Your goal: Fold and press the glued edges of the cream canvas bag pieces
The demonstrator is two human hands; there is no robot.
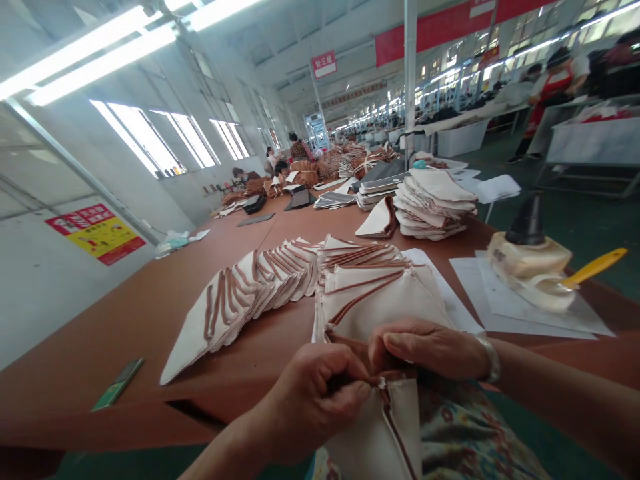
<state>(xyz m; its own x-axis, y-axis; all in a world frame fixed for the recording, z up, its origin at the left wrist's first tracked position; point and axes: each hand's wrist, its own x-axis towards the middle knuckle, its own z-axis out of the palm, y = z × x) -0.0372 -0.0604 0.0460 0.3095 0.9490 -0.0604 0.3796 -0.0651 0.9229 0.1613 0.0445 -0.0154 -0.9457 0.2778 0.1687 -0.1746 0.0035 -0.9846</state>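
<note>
My left hand (315, 393) is closed in a pinch on the brown-trimmed edge of a cream fabric piece (385, 433) at the table's near edge. My right hand (430, 348), with a bracelet on its wrist, is closed on the same trim just to the right. The piece hangs down toward my lap. Right behind my hands lies a stack of similar cream pieces (370, 293). To its left, a fanned row of the same pieces (250, 293) spreads over the brown table (125, 333).
A glue pot with a yellow-handled brush (535, 267) stands on white paper at the right. A taller pile of cream pieces (435, 200) sits farther back. A green flat tool (117, 385) lies near left. Other people work at the far end and at right.
</note>
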